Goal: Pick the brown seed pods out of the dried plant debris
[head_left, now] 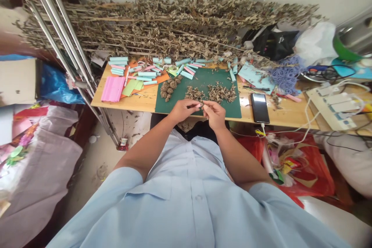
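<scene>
My left hand (183, 110) and my right hand (215, 114) meet over the near edge of a dark green cutting mat (200, 85). Both hands are closed in a pinch on a small pink rolled paper piece (198, 105) held between them. On the mat just beyond the hands lie loose dried leaves (216, 93) and, to the left, a heap of rolled leaf balls (170, 87).
A wooden table (139, 102) carries several teal and pink paper rolls (145, 73), pink paper sheets (112, 88), a black phone (259, 107) and a white power strip (334, 108). Dried leafy branches (174, 27) are piled along the back. Metal rack legs (72, 54) stand left.
</scene>
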A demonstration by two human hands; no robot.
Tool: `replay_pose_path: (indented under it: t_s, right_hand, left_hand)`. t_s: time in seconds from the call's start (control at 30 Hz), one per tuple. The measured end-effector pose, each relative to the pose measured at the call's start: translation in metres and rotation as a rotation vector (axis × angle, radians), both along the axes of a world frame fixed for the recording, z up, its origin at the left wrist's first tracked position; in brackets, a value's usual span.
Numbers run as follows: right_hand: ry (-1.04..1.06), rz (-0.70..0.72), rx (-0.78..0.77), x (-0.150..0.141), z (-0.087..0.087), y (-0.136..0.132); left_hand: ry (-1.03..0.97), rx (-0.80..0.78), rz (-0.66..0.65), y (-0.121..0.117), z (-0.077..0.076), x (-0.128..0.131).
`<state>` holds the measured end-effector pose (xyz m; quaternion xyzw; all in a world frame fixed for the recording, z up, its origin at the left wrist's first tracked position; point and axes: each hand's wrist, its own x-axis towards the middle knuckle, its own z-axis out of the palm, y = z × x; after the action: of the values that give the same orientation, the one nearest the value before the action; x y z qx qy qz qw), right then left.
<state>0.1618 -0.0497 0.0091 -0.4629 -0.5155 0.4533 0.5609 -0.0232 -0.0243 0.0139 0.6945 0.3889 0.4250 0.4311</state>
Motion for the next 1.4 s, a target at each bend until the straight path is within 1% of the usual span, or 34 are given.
replay_pose_path:
  t_s: [0.1, 0.17, 0.27, 0.37, 0.47, 0.53, 0.7, 0.8, 0.9, 0.97, 1.07, 1.2, 1.3, 1.4]
  right_hand:
    - [-0.006, -0.041, -0.005, -0.002, 0.004, -0.003]
    - [-0.059, -0.035, 0.033, -0.004, 0.007, -0.006]
    - [-0.181, -0.074, 0.149, -0.003, 0.01, -0.009]
    - [-0.37, -0.13, 0.293, 0.0, 0.01, -0.008]
    - [-0.55, -0.113, 0.395, 0.003, 0.008, -0.007]
    - [-0.599, -0.101, 0.428, 0.004, 0.006, -0.006]
    - [-0.604, -0.066, 0.435, 0.006, -0.001, -0.003]
    - [-0.579, -0.042, 0.423, 0.007, -0.004, -0.001]
    - [-0.551, -0.059, 0.467, 0.007, -0.005, 0.0]
    - [-0.591, -0.033, 0.518, 0.006, -0.004, 0.001]
    - [-0.677, 0.031, 0.572, 0.001, -0.003, 0.004]
    - [-0.712, 0.052, 0.565, -0.006, -0.003, 0.007]
    - [-0.69, 0.051, 0.587, -0.011, -0.002, 0.009]
    - [-0.673, 0.063, 0.589, -0.014, -0.001, 0.009]
  left_hand:
    - [0.009, 0.02, -0.016, 0.0, 0.001, 0.0]
    - [0.007, 0.033, -0.028, 0.0, 0.001, 0.0]
    - [0.006, 0.032, -0.029, -0.001, 0.003, -0.001]
    - [0.006, 0.007, -0.019, -0.001, 0.004, -0.001]
    - [0.013, -0.014, -0.021, -0.001, 0.005, -0.001]
    - [0.013, -0.019, -0.026, -0.001, 0.005, -0.001]
    - [-0.018, -0.059, -0.013, -0.001, 0.003, -0.001]
    - [-0.103, -0.159, -0.027, -0.002, 0.003, -0.001]
    - [-0.215, -0.27, -0.021, -0.001, 0.004, -0.002]
    - [-0.272, -0.34, -0.019, 0.0, 0.005, -0.002]
    - [-0.339, -0.422, -0.058, 0.002, 0.007, -0.004]
    - [-0.331, -0.455, -0.117, 0.002, 0.01, -0.007]
    - [-0.318, -0.461, -0.155, 0.002, 0.011, -0.009]
    - [-0.352, -0.493, -0.186, 0.002, 0.012, -0.011]
